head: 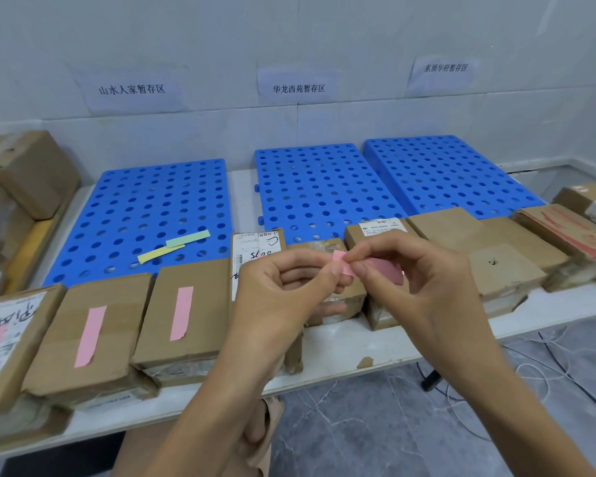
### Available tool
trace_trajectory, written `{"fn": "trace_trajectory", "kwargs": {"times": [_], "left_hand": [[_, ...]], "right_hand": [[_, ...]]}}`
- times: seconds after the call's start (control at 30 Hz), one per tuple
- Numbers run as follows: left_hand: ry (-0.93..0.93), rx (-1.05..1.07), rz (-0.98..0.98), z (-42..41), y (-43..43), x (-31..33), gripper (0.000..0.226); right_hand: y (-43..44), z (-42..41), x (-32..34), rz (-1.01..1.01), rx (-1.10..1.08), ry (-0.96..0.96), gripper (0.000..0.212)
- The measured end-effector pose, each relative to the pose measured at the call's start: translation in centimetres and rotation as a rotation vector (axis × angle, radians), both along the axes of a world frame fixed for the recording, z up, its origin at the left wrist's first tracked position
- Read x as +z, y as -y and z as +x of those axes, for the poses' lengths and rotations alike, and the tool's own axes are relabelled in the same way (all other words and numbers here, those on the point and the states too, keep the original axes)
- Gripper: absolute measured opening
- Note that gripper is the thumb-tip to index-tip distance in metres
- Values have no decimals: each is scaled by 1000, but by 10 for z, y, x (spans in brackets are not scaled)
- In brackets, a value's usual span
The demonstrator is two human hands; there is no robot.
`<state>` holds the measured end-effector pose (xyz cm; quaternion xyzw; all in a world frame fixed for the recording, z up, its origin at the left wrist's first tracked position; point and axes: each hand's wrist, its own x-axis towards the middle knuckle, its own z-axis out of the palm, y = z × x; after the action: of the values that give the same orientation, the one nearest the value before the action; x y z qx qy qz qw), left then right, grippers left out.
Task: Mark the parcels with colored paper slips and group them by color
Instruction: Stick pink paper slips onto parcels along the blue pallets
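Both hands meet above the middle of a row of cardboard parcels along the front of a white table [355, 342]. The left hand [283, 294] pinches the lower end of a pink paper slip [342, 262] between thumb and forefinger, with its other fingers curled loosely underneath. The right hand [427, 287] pinches the slip's upper end with thumb and forefinger tips, its remaining fingers bent. A darker pink piece [389, 270] shows behind the right fingers; whether it belongs to the same slip cannot be told. The slip is held in the air, touching no parcel. At the left, three parcels already carry pink strips on top: a label-covered parcel [18, 315], a plain brown parcel [124, 311] just beside it, and a third parcel [210, 304] next along. A labelled parcel [255, 246] lies partly behind the left hand, and further parcels to the right — among them a broad brown one [461, 228] and a red-printed box [565, 232] — show no strips. Behind the row lie three blue perforated boards: left [145, 201], middle [317, 184] and right [444, 166]. A green slip [188, 238] and a yellow slip [159, 253] rest on the left board, overlapping at their ends. A paper sign hangs on the wall above each board, e.g. [131, 89].
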<state>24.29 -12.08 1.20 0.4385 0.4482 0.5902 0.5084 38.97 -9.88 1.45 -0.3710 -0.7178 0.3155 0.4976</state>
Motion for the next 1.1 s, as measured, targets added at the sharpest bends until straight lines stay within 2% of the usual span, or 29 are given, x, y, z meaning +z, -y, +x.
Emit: {"fn": "trace_trajectory", "kwargs": {"times": [0.07, 0.43, 0.73, 0.9, 1.1], "left_hand": [[-2, 27, 13, 2, -1, -1, 6], [-23, 60, 10, 3, 0, -2, 18], [29, -21, -12, -1, 5, 1, 9], [-23, 1, 23, -2, 7, 1, 12], [-66, 41, 71, 0, 8, 2, 15]], "right_hand": [[1, -1, -1, 10, -9, 9, 16], [-2, -2, 0, -75, -7, -30, 17], [1, -1, 4, 78, -27, 100, 7], [3, -4, 6, 206, -54, 208, 5], [4, -6, 4, 231, -162, 292, 4]]}}
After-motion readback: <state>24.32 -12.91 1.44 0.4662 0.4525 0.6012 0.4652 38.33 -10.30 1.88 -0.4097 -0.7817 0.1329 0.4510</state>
